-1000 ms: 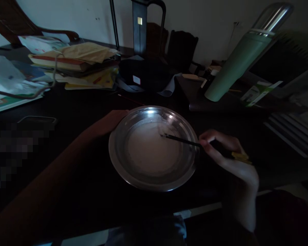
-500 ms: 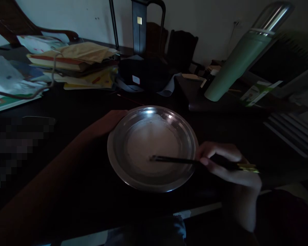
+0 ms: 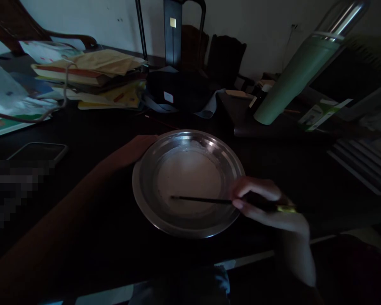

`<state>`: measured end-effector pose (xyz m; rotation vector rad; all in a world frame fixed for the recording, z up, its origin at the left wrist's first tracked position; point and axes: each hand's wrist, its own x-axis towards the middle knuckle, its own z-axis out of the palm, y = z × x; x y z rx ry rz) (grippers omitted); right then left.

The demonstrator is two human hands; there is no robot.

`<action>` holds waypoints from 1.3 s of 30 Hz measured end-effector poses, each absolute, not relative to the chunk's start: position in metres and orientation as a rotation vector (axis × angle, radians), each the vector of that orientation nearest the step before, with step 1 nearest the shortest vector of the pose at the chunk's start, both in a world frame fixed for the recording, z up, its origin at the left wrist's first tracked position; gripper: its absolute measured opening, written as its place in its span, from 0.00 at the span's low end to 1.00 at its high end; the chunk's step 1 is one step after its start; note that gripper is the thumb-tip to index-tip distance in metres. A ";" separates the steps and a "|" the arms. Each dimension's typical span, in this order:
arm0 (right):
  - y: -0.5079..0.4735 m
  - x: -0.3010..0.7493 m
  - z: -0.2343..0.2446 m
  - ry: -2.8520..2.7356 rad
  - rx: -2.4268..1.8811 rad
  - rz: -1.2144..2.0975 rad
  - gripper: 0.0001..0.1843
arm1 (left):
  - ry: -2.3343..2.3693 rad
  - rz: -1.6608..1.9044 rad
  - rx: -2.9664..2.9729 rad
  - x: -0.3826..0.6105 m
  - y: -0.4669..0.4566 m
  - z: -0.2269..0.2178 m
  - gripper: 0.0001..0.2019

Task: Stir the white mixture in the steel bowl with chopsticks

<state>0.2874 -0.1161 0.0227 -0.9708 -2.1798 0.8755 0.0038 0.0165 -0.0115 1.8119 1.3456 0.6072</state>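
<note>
Round shallow steel plate [image 3: 152, 203] set on dark surface [image 3: 92, 127], pale liquid inside. Left hand [image 3: 136, 149] laid against plate's left rim, fingers curled. Thin dark stick [image 3: 200, 199] pinched in right hand [image 3: 266, 205], tip over plate's near floor.

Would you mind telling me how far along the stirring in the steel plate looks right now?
Done: a pale liquid already covers the floor of the steel plate. In hand: the right hand holds a thin dark stick with its tip in the liquid, while the left hand rests at the far-left rim. Left: how well mixed it is cannot be judged in this dim light.
</note>
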 end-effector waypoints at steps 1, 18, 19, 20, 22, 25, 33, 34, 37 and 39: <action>-0.115 0.282 0.019 -2.143 -1.032 0.847 0.03 | 1.356 0.607 1.806 0.004 0.016 -0.011 0.21; -0.116 0.292 0.027 -1.996 -1.355 0.607 0.07 | 1.313 0.628 1.788 0.002 0.019 -0.015 0.23; -0.118 0.297 0.031 -1.991 -1.388 0.596 0.07 | 1.311 0.625 1.785 0.002 0.019 -0.016 0.23; -0.119 0.302 0.034 -2.042 -1.346 0.659 0.08 | 1.308 0.619 1.792 0.001 0.020 -0.016 0.23; -0.122 0.309 0.038 -2.136 -1.214 0.734 0.05 | 1.308 0.608 1.819 0.002 0.020 -0.016 0.23; -0.121 0.305 0.035 -2.234 -1.025 0.827 0.04 | 1.315 0.598 1.843 0.003 0.018 -0.012 0.23; -0.125 0.308 0.040 -2.133 -1.293 0.716 0.06 | 1.386 0.604 1.729 0.004 0.017 -0.011 0.21; -0.127 0.312 0.042 -2.149 -1.257 0.709 0.05 | 1.372 0.600 1.753 0.004 0.018 -0.012 0.21; -0.127 0.312 0.041 -2.199 -1.079 0.783 0.05 | 1.336 0.595 1.797 0.003 0.020 -0.013 0.21; -0.121 0.304 0.035 -2.223 -1.033 0.892 0.04 | 1.345 0.607 1.776 0.003 0.019 -0.012 0.21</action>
